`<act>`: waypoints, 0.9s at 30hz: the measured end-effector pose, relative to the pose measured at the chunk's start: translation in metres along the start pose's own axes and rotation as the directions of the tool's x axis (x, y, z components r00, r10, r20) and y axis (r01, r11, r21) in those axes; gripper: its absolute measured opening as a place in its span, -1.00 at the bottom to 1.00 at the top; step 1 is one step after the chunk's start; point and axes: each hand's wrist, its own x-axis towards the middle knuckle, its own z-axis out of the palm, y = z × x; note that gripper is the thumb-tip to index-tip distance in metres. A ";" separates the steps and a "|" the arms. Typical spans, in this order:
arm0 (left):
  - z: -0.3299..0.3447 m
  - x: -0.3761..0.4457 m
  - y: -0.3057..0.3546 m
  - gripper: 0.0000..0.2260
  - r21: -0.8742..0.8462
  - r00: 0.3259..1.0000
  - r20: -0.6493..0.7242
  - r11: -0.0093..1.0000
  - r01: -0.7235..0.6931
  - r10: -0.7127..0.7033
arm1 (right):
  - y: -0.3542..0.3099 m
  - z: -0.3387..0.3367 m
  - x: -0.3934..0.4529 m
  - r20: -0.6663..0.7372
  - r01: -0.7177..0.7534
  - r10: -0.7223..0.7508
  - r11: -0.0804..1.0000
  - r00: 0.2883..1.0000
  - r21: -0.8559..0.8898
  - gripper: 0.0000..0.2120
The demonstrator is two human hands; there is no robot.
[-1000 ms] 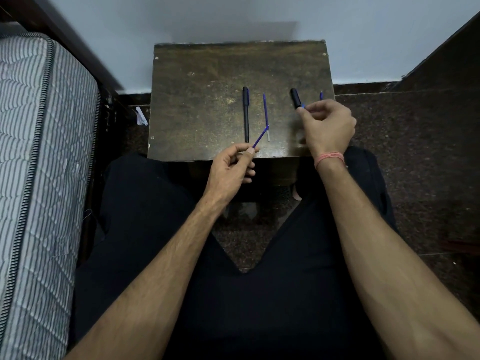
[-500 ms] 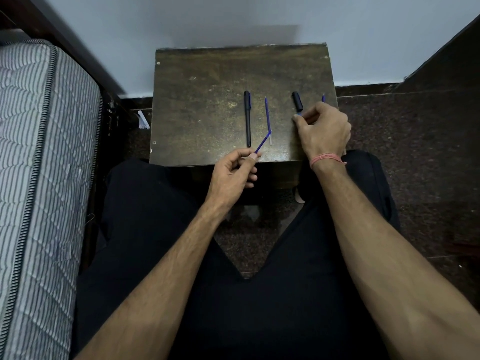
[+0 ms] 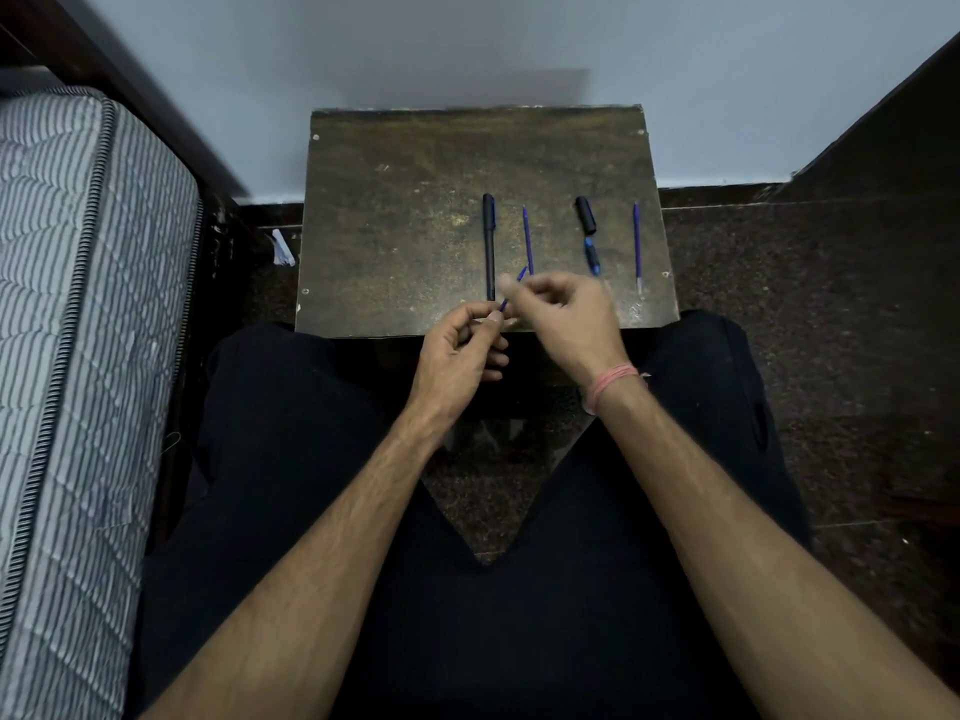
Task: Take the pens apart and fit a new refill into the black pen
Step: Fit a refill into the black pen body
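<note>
Both hands met at the table's (image 3: 395, 226) near edge, centre frame.

L hand (image 3: 457, 356) pinched a thin blue refill (image 3: 514, 288) betw. thumb & fingertips, tip angled up-right; R hand (image 3: 563, 317), blurred, had fingers curled right at the refill's upper end, grip on it unclear. On the table, L to R: black pen (image 3: 489, 246), 2nd refill (image 3: 528, 239), black cap (image 3: 585, 214) w/ blue piece (image 3: 592, 257) just below, 3rd refill (image 3: 637, 246) near the right edge.

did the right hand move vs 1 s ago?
Yes. The right hand left the black cap near the table's right side and swung left and toward the person, now meeting the left hand at the blue refill.
</note>
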 end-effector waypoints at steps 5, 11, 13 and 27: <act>-0.002 0.001 0.000 -0.82 0.001 1.000 0.005 1.000 0.011 -0.011 | 0.005 0.010 0.000 -0.007 -0.047 0.048 0.995 0.999 0.092 -0.84; -0.002 0.001 -0.003 -0.79 0.004 1.000 0.015 1.000 0.013 -0.013 | 0.007 -0.003 0.006 -0.005 -0.073 0.077 0.964 0.997 0.255 -0.85; -0.001 0.001 -0.002 -0.84 -0.003 1.000 0.010 1.000 0.011 -0.010 | 0.008 0.000 0.002 0.094 -0.052 0.033 0.976 0.995 0.213 -0.89; -0.002 0.005 -0.008 -0.89 -0.022 1.000 -0.005 1.000 -0.018 0.018 | 0.010 -0.011 0.016 0.134 -0.009 -0.020 0.976 0.991 0.217 -0.83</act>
